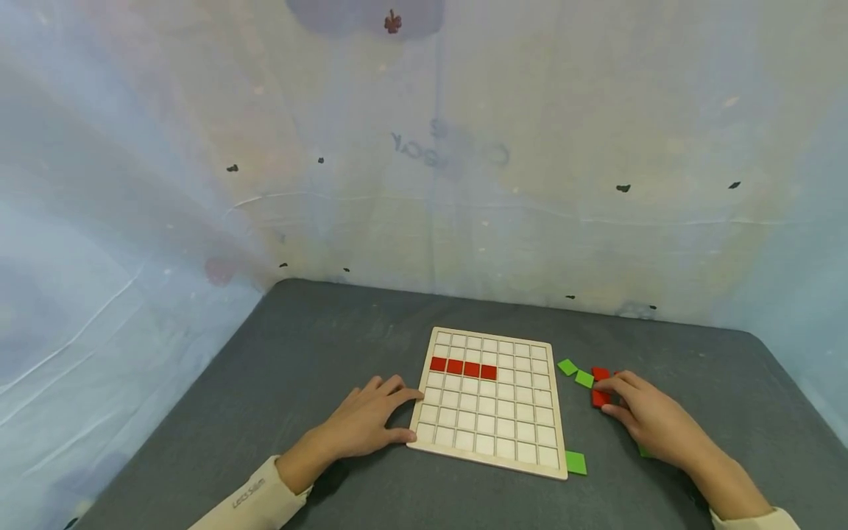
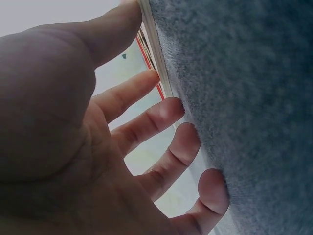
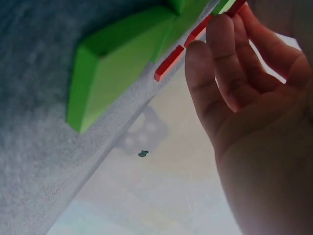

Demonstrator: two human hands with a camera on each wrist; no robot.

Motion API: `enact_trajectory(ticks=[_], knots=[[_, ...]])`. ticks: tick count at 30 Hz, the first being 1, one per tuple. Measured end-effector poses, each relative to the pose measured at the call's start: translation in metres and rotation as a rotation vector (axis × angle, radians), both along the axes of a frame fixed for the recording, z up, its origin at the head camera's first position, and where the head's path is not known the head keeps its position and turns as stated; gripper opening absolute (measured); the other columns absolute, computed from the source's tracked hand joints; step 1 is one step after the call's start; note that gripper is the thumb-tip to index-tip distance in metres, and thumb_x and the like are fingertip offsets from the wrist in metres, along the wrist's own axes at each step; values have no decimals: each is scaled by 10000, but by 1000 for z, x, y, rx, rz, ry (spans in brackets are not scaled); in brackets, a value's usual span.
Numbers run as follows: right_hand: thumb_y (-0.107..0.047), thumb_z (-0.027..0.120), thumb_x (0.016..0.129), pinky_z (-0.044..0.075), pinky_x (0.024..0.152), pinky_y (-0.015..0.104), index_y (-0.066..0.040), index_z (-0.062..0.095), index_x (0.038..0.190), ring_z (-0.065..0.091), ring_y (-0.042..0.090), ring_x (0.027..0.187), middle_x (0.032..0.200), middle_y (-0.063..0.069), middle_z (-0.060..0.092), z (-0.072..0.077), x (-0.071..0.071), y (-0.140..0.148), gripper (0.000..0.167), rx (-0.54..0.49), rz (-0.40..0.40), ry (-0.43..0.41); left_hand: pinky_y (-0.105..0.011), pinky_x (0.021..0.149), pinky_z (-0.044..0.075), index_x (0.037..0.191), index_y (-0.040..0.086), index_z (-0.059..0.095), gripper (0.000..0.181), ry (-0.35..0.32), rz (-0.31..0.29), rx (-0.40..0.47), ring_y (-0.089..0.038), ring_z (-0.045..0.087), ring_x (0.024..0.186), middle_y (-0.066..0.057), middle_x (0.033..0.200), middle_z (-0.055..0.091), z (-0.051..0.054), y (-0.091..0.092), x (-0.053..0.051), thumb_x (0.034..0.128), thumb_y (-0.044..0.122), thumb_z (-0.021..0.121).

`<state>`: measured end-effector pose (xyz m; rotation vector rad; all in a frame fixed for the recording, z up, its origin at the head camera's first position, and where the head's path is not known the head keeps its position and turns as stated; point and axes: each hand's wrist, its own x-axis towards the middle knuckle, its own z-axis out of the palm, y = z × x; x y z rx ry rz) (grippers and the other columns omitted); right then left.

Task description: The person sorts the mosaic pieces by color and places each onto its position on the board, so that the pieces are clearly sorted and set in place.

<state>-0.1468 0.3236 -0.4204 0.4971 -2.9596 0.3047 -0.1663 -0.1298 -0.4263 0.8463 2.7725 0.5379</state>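
A pale wooden grid board (image 1: 486, 462) lies flat, with a row of several red tiles (image 1: 455, 367) near its top left. My left hand (image 1: 361, 423) touches the board's left edge with thumb and index finger; in the left wrist view the fingers (image 2: 164, 115) of this hand are spread and loosely bent beside the board's edge. To the right of the board, my right hand (image 1: 656, 419) has thumb and index finger at opposite edges of a loose red tile (image 1: 599, 399). In the right wrist view its fingertips touch the red tiles (image 3: 198, 30); its thumb is partly hidden.
Two green tiles (image 1: 567, 367) and another red tile (image 1: 600, 373) lie beyond my right hand. A green tile (image 1: 576, 463) touches the board's lower right corner, and another is partly under my right hand. The grey tabletop (image 1: 331, 331) meets a pale fabric sheet (image 1: 464, 243) behind.
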Motion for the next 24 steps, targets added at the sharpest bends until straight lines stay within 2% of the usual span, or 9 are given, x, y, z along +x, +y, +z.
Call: enact_trajectory(ticks=[8, 24], knots=[[-184, 726, 908, 414, 612, 243, -142, 662, 1179, 443, -32, 735, 1072, -10, 610, 1, 0, 2, 282, -52, 10, -15, -374, 740, 323, 1415, 373, 520, 596, 9, 4, -7, -122, 400, 964, 92, 1246, 503, -3, 0, -1, 870, 536, 698], [-213, 728, 912, 450, 653, 265, -161, 664, 1192, 480, 2, 787, 1101, -22, 615, -1, -6, -5, 292, -40, 19, 12, -380, 742, 322, 1417, 376, 514, 593, 3, -3, 4, -125, 397, 962, 85, 1253, 503, -3, 0, -2, 874, 533, 695]])
